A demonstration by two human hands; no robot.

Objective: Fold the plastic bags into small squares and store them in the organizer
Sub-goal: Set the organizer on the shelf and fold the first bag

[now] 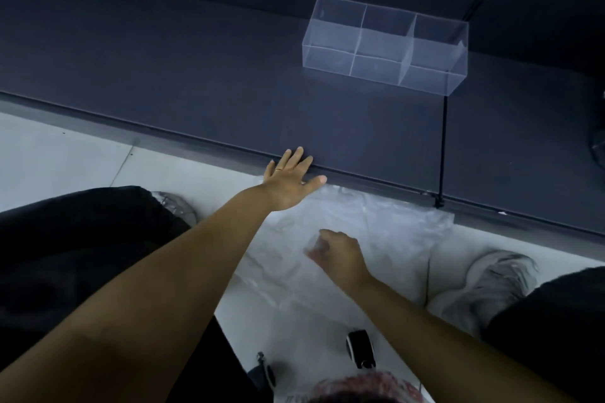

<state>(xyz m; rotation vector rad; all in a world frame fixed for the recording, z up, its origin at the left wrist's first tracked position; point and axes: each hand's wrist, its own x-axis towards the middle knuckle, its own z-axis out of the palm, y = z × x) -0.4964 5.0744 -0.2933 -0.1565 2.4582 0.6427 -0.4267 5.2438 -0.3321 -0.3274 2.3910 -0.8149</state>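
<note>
A clear plastic bag (386, 229) lies spread flat on the pale floor between my feet, its far edge against the dark platform. My left hand (289, 181) is stretched out with straight fingers, resting at the platform's front edge by the bag's far left corner. My right hand (337, 255) hovers over the middle of the bag with fingers curled, pinching a fold of the clear plastic. The clear organizer (386, 46), a box with several compartments, stands on the platform at the upper right, and I see nothing inside it.
The dark platform (196, 75) fills the upper half, with a thin black cable (442, 147) running down past the organizer. Grey shoes sit at left (173, 204) and right (491, 285). A small black device (360, 348) lies on the floor near me.
</note>
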